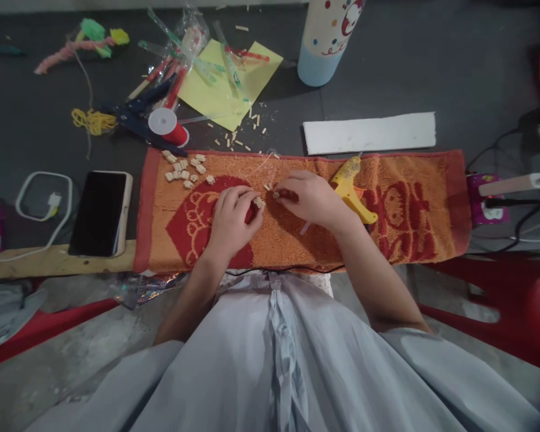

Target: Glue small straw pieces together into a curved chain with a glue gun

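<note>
My left hand (234, 221) rests over the orange and red towel (162, 210), with a small cream-coloured piece (259, 203) pinched at its fingertips. Just to the right, my right hand (310, 199) has its fingers curled round another tiny pale piece (276, 195). A narrow gap separates the two hands, and small slivers lie on the towel there. Several little cream-coloured bundles (180, 168) are gathered at the towel's upper left. A yellow glue gun (351, 191) lies beside my right hand, partly behind the wrist.
Beyond the towel are a white strip (369, 133), a bottle (321, 48), yellow paper (198, 96), a red thread spool (173, 129) and dark-handled pliers (137, 117). A phone (99, 213) and white cable (45, 174) lie left; a purple socket block (486, 207) is right.
</note>
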A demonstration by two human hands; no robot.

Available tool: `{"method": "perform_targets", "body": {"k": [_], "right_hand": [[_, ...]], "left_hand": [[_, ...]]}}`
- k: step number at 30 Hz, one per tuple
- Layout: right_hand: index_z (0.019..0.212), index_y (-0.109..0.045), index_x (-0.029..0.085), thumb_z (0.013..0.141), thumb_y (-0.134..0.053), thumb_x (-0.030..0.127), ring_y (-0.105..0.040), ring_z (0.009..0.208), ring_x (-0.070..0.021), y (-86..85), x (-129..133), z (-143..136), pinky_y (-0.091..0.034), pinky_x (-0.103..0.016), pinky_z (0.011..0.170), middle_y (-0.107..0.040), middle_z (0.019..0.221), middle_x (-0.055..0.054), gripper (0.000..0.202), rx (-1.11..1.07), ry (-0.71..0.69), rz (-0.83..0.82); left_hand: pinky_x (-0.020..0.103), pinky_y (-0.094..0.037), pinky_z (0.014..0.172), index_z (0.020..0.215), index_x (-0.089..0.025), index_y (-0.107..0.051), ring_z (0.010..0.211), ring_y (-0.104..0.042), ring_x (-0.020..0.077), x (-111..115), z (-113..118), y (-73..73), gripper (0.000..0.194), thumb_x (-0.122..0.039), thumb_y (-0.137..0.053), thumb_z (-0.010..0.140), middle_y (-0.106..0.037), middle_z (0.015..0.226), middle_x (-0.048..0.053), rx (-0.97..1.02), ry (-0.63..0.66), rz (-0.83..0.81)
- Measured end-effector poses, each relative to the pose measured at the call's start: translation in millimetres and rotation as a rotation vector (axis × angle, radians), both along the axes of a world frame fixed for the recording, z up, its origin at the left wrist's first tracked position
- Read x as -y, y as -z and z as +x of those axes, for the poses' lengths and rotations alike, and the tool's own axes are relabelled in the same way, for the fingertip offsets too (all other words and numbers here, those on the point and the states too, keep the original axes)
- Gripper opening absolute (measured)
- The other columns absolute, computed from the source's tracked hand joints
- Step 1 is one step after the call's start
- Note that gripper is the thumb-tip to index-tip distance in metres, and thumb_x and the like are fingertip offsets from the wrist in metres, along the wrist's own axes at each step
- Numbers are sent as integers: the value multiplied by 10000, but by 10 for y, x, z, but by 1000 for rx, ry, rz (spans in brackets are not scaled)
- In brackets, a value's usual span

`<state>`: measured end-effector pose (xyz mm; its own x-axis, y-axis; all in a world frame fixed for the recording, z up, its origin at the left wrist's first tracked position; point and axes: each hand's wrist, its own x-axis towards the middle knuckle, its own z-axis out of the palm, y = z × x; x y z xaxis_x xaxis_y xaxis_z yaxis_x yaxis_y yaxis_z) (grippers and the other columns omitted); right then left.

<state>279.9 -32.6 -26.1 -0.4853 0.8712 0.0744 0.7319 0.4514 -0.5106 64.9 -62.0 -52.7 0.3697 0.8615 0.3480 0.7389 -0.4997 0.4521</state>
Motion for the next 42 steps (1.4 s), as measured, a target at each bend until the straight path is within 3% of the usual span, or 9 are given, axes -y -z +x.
{"method": "perform_targets", "body": {"k": [8, 21, 42], "right_hand": [[999, -733, 165, 872, -590, 176, -631, 867, -216, 42, 89, -12, -478, -305, 780, -699, 897, -81, 192, -140, -15, 52], [978, -728, 173, 924, -538, 177, -615, 911, -219, 56, 90, -73, -486, -337, 823, -691, 955, -93, 198, -134, -78, 16], [908, -714, 154, 936, -502, 167, -586, 873, -225, 46, 86, -103, -454, -345, 812, -680, 914, -102, 215, -41, -104, 22]], "left_hand": [[403, -487, 985, 1133, -174, -632, 1091, -605, 240, -2, 9, -1, 243, -242, -586, 904, -658, 1139, 120, 1, 8, 19], [425, -472, 992, 1142, -188, -637, 1102, -600, 252, -8, 2, 37, 254, -252, -577, 904, -651, 1145, 117, -31, 18, -4], [449, -436, 1051, 1173, -223, -625, 1165, -580, 257, 13, 18, -17, 279, -245, -563, 902, -645, 1199, 104, -49, 13, -142]]}}
